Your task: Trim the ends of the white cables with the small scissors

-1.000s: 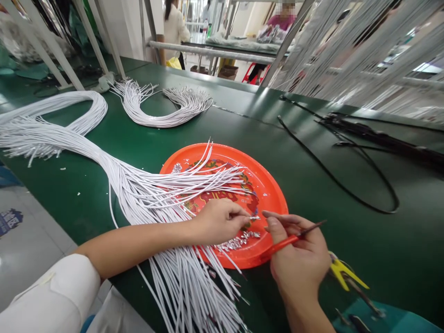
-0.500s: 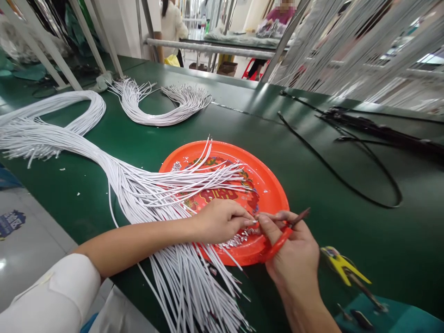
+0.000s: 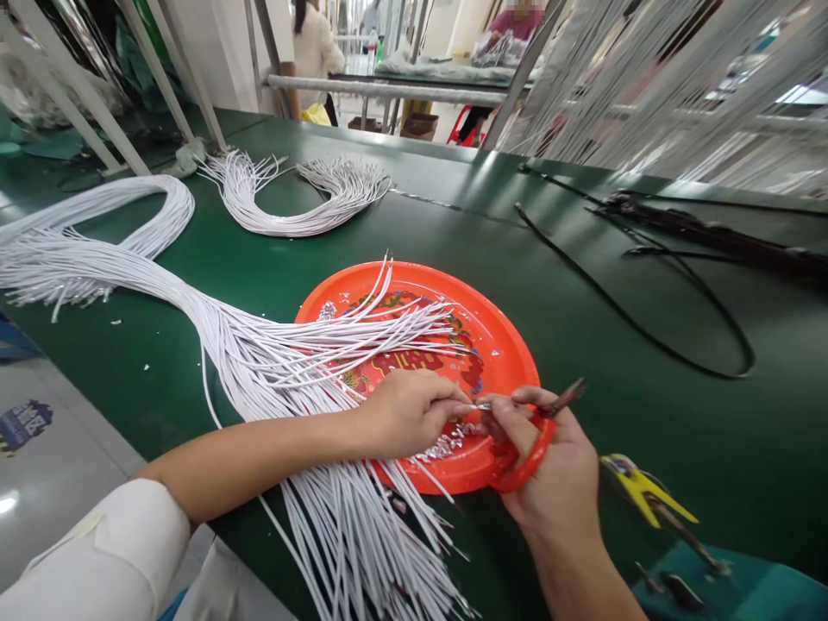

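Observation:
Over the red tray [image 3: 511, 362], my left hand [image 3: 407, 414] pinches the end of a white cable, whose tip shows silvery between my two hands. My right hand [image 3: 556, 457] is closed round red-handled scissors [image 3: 540, 453], their dark blades pointing up and right, away from the cable. Its thumb and forefinger also meet at the cable's tip. A thick bundle of white cables [image 3: 239, 345] runs in from the left, fanning over the tray and beneath my left forearm. Silvery scraps [image 3: 446, 444] lie in the tray under my fingers.
Yellow-handled pliers [image 3: 640, 492] lie right of my right hand, near a teal piece [image 3: 743, 586]. Black cables [image 3: 699, 233] stretch across the right of the green table [image 3: 440, 233]. Another white cable coil [image 3: 291, 220] sits farther back. Hanging white strands and two people are beyond.
My right hand has drawn slightly rightward, and a silvery length now shows between the fingertips of both hands. The scissors have turned a little in my right hand.

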A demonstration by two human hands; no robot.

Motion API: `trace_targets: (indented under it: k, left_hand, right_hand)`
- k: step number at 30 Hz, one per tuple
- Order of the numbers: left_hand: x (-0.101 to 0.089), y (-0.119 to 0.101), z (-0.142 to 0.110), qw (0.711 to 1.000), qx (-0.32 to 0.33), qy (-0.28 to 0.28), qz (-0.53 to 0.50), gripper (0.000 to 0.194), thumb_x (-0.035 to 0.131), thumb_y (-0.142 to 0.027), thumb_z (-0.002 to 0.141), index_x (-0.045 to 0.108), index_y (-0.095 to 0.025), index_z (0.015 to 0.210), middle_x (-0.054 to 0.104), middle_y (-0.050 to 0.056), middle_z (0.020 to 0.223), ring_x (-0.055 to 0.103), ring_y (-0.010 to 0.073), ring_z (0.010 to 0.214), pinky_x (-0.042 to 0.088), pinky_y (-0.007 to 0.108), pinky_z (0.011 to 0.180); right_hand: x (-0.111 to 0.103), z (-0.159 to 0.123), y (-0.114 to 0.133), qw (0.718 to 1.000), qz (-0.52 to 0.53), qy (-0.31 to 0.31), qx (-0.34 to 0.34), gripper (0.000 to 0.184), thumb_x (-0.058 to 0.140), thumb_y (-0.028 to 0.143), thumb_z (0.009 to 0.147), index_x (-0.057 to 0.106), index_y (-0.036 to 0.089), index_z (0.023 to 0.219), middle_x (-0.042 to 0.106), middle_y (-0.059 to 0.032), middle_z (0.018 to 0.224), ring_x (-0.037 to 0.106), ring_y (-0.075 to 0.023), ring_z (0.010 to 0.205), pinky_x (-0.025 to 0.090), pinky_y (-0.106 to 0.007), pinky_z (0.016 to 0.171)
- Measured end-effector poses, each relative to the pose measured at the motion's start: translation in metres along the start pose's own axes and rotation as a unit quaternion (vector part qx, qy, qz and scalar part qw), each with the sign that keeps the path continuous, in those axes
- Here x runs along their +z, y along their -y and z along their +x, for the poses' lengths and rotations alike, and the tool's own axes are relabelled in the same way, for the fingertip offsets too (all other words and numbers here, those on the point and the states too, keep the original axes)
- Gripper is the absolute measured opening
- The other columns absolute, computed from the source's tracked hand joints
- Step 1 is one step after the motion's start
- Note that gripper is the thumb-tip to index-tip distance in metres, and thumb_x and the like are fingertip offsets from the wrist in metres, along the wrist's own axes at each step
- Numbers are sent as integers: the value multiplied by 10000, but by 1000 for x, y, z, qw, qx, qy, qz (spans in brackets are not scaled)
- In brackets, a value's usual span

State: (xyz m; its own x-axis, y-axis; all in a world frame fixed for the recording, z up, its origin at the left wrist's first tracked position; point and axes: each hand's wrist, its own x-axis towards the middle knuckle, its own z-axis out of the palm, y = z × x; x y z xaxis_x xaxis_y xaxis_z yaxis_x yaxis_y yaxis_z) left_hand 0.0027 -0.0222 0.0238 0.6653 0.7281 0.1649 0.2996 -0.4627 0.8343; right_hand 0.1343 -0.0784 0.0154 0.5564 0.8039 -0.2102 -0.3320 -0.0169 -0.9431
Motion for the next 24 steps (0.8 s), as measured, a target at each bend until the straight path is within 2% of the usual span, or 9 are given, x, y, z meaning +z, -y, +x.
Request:
trace_targets:
  k: [3, 7, 13, 19, 24]
  left_hand:
    - [0, 1, 0, 1000, -2, -2, -12, 176, 469, -160, 817, 633, -141, 758, 655, 21, 723, 569, 104, 673, 421, 196, 641]
    - [-2, -1, 1, 998, -38, 9, -39, 186, 454, -174, 822, 607, -147, 720, 617, 0, 670, 547, 91, 639, 411, 187, 621]
    - [-1, -1, 2, 989, -90, 22, -118, 174, 469, -203, 806, 604, -134, 721, 588, -8, 644, 514, 80, 604, 401, 178, 568]
    - [2, 2, 3, 967, -142, 29, -210, 181, 511, -243, 778, 627, -105, 778, 568, 1, 639, 466, 69, 562, 376, 183, 527]
    - [3, 6, 3, 972, -131, 54, -186, 245, 480, -284, 802, 638, -101, 757, 557, -1, 600, 469, 78, 559, 368, 196, 522]
  right_hand:
    - [-2, 1, 0, 999, 4, 29, -16, 374, 786, 272, 497, 519, 194, 746, 623, 26, 607, 578, -102, 479, 485, -224, 502]
    - [-4, 1, -1, 998, -3, 50, -50, 356, 790, 244, 509, 532, 197, 750, 626, 29, 611, 605, -114, 533, 492, -240, 556]
    - [-8, 3, -7, 992, -50, 20, -111, 315, 779, 219, 542, 548, 193, 754, 657, 13, 665, 633, -125, 643, 499, -256, 657]
    - [-10, 4, -10, 988, -72, 28, -131, 270, 759, 210, 586, 555, 195, 762, 645, 25, 689, 631, -118, 659, 495, -255, 678]
    - [-12, 2, -10, 989, -80, 34, -120, 275, 757, 241, 602, 551, 194, 777, 643, 17, 698, 626, -117, 658, 494, -237, 649]
